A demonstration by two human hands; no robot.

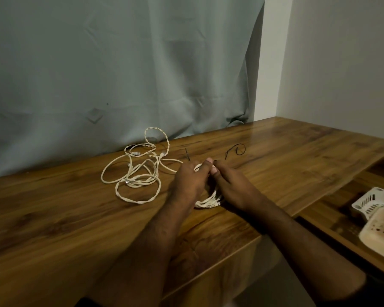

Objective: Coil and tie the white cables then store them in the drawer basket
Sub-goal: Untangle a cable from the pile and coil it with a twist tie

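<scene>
Right now both my left hand [190, 176] and right hand [231, 185] pinch the coiled cable [208, 201] at frame centre, fingertips meeting at its far rim. The loose black tie [236, 149] lies just beyond, up-right, nearer my right hand, while the basket [371, 199] waits at right edge.

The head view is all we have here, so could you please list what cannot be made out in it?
- Coiled cable: mostly hidden under the left hand and right hand; whether a tie is on it cannot be told.
- White basket: cut off by the right edge, partly covered by a beige tray; contents unseen.
- Loose cables: connectors too small to identify.
- Black ties: thin, type unclear.
</scene>
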